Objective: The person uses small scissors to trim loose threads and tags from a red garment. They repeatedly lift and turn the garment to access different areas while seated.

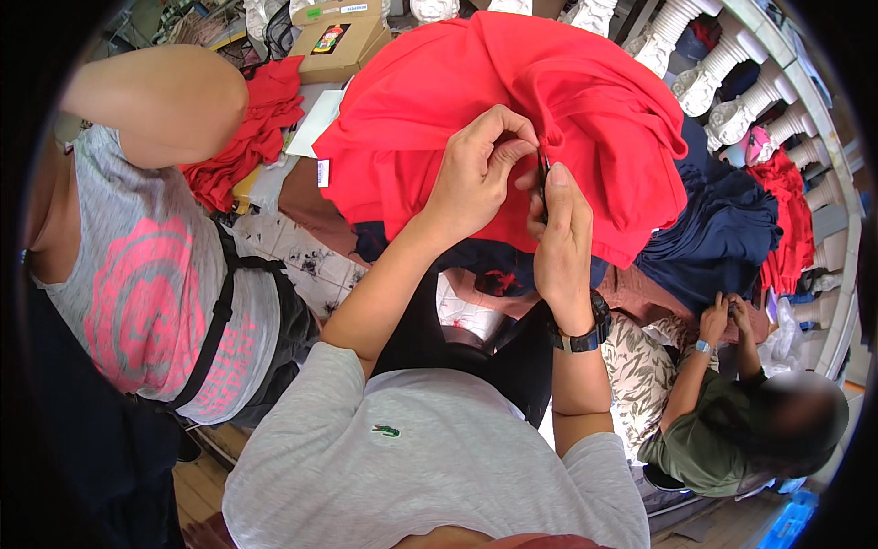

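plainly, in the head view, a broad heap of smooth, matte red cloth (421, 105) is seen across the work surface in front of the person, its folds soft and rounded, its lower edge draped over navy cloth (718, 233) that is gathered in finer, tighter wrinkles. a small white label (323, 173) is seen at the left edge of the red heap. behind, hard white posts (654, 41) with turned, ribbed shafts are ranged, and a stiff cardboard box (340, 44) is set at the upper left.

by the left hand (480, 169), thumb and forefinger closed in a tight pinch, the red cloth is held at a raised fold; exactly which edge or thread is caught is too small to tell. by the right hand (562, 233), fingers curled and nearly closed, slim dark snips (545, 183) are gripped just beside that pinch; how far their blades are parted cannot be told.

the snips are pointed away from the body, their long axis almost upright in the view, with the tip leaned slightly left, toward the fold. the heap is spread widest from left to right, and its main creases are drawn down toward the two hands.
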{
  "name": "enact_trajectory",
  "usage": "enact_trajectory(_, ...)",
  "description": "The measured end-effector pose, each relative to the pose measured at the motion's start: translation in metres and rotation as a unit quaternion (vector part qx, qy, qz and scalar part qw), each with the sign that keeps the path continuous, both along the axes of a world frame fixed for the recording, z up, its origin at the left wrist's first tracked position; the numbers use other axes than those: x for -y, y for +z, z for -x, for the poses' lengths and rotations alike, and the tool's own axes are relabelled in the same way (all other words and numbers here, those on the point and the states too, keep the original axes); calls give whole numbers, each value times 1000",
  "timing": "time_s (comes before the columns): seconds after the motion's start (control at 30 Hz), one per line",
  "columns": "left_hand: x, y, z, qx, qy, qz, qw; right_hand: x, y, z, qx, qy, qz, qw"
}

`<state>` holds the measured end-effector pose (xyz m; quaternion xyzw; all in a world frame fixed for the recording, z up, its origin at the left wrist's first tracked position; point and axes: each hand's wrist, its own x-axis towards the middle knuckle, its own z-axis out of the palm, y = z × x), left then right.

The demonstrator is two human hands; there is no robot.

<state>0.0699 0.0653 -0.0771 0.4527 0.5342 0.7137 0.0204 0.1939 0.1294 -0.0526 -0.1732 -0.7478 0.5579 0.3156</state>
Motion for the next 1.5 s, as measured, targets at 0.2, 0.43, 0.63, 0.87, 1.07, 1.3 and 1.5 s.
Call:
enact_trajectory(0.2, 0, -2, 0, -9, 22, -9, 1000, -7, -5, 6, 11, -1, -23, 1000)
enact_trajectory(0.43, -6, -6, 8, -14, 31, -32, 999, -9, 1, 13, 12, -22, -49, 999)
enact_trajectory(0.63, -7, -6, 5, -84, 73, -33, 993, -20, -8, 17, -13, -2, -24, 1000)
enact_trajectory(0.87, -9, -8, 5, -108, 98, -31, 989, -30, -9, 22, -15, 46, 71, 996)
enact_trajectory(1.07, -11, -8, 4, -113, 108, -36, 987, -31, -14, 27, -17, 66, 112, 991)
enact_trajectory(1.3, -7, -12, 6, -66, 88, -37, 993, -24, 9, 1, -60, 69, 95, 991)
enact_trajectory(1.5, -12, -17, 6, -6, 68, -74, 995, -40, -13, 27, -92, -26, -212, 973)
